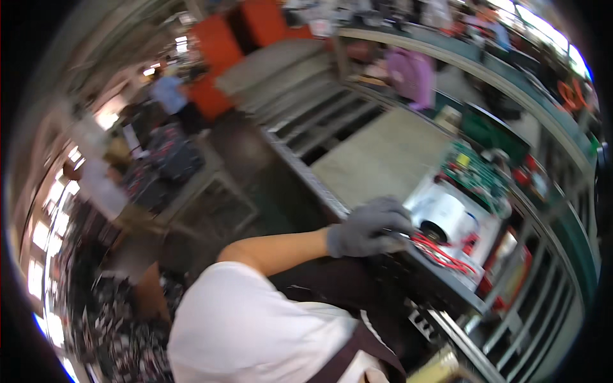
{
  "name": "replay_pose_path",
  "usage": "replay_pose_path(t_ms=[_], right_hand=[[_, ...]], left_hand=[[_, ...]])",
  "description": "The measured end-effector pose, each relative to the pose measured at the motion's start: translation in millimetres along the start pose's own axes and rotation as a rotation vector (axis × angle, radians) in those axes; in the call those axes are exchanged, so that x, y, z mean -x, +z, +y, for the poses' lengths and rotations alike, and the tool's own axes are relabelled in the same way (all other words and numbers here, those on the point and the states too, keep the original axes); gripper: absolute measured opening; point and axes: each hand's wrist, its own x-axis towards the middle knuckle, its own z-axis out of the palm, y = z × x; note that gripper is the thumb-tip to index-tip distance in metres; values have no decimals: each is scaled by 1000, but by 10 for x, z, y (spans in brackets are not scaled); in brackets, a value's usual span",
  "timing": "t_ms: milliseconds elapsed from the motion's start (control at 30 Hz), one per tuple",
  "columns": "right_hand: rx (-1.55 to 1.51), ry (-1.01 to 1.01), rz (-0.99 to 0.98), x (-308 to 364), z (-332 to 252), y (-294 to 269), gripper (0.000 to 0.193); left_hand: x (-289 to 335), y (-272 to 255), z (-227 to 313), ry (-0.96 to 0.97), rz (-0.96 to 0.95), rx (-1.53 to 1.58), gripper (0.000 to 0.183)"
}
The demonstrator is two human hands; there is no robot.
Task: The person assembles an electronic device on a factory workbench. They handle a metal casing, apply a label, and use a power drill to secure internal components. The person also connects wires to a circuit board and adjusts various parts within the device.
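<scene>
My left hand (pixel 373 228), in a grey glove, reaches out to the right over the near edge of a dark box-like case (pixel 440 277). Its fingers are curled together, and what they hold is hidden by the glove and blur. A bundle of red wires (pixel 444 252) lies right beside the fingertips. Just beyond is a white cylinder (pixel 442 214) with a dark round end, lying in the case. Next to it, farther back, sits a green circuit board (pixel 476 172) carrying a yellow part. My right hand does not show.
A roller conveyor (pixel 306 127) with a flat grey board (pixel 377 159) runs away from me. Shelving (pixel 460 57) and a purple chair back (pixel 410 76) stand beyond. A metal rack (pixel 536 300) is at the right. At left are a person (pixel 169 96) and stacked dark units (pixel 172 153).
</scene>
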Motion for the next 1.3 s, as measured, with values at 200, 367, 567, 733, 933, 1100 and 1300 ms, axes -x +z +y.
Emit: replay_pose_path(t_ms=[200,367,567,733,933,1100,1300], right_hand=[[-177,51,195,578,168,-728,40],[-925,-139,-9,1510,-1265,-1141,50],[-794,-721,-252,2522,-4048,-1611,54],[-176,-1210,86,2984,-5462,-1597,46],[108,-1304,112,3130,-6108,-1431,21],[170,-1327,93,3177,-6270,-1385,22],[246,-1344,74,3274,-6439,-1391,18]], left_hand=[[-105,-89,45,-46,-82,123,25],[-577,-186,-315,-348,-33,717,43],[-1802,289,-1916,9,2,-258,28],[-2034,742,-2284,-328,-323,-198,40],[-2018,768,-2230,-382,-342,-269,43],[-2095,688,-2201,-369,-510,-341,41],[-2079,677,-2178,-345,-458,-359,41]])
